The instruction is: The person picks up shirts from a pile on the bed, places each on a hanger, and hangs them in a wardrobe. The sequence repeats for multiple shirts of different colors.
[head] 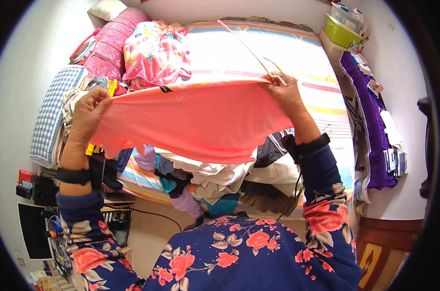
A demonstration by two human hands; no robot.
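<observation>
A coral-pink garment [190, 120] with some print along its upper edge is stretched between my two hands, above the bed. My left hand [90, 111] pinches its left end between thumb and fingers. At its right end, my right hand [281, 92] grips the cloth together with a thin white clothes hanger [243, 43], whose long arm points up and away over the bed. Part of the hanger is hidden by my fingers. Under the garment's lower edge lies a heap of mixed clothes [220, 178], white, teal, lilac and dark, along the near side of the bed.
On the striped bed [329, 105] lies a pink patterned blanket [154, 51]. Rolled pink bedding [110, 40] and a folded blue checked mat [54, 112] sit left. A monitor [34, 231] stands lower left. At right are a purple-covered surface [372, 123] with small boxes and a green bin [342, 32].
</observation>
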